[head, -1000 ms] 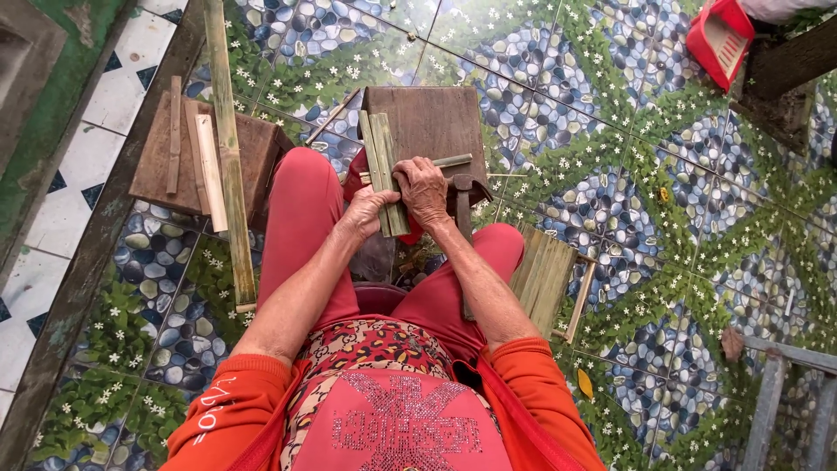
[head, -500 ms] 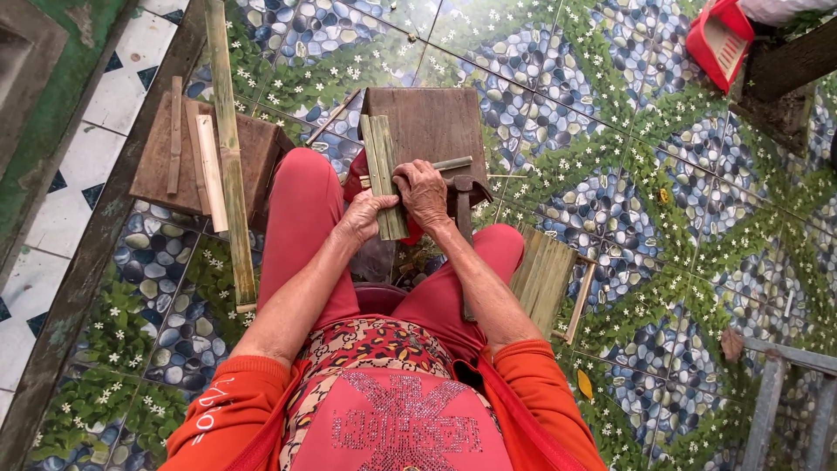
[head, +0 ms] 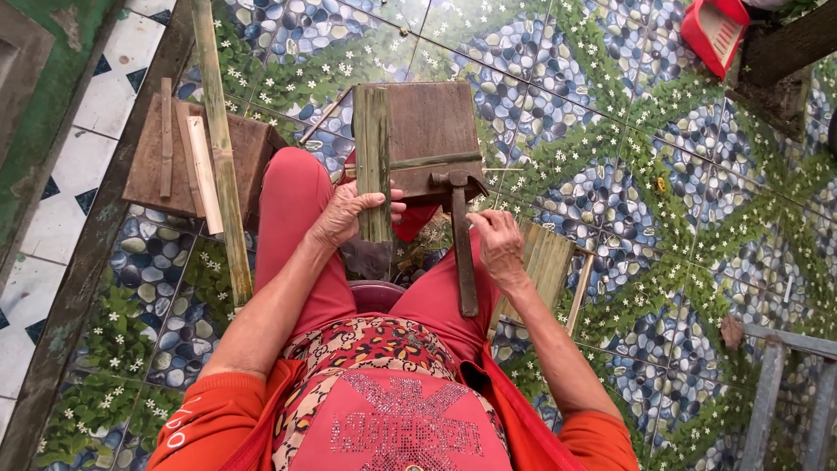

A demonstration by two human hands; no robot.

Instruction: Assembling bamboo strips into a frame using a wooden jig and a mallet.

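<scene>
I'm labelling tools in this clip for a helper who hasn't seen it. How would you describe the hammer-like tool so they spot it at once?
Find the dark wooden block on the tiled floor, ahead of the person's red-trousered knees. The hammer-like tool lies with its head at the block's near edge, its handle running back between the knees, beside the right hand. Unlike the pale green bamboo strips in the left hand, it is dark and T-shaped.

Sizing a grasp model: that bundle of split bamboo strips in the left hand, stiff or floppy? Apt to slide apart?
Likely stiff: the bamboo strips stand straight above the left hand. Probably light, since one hand holds them. Loose, so they might slip apart.
</scene>
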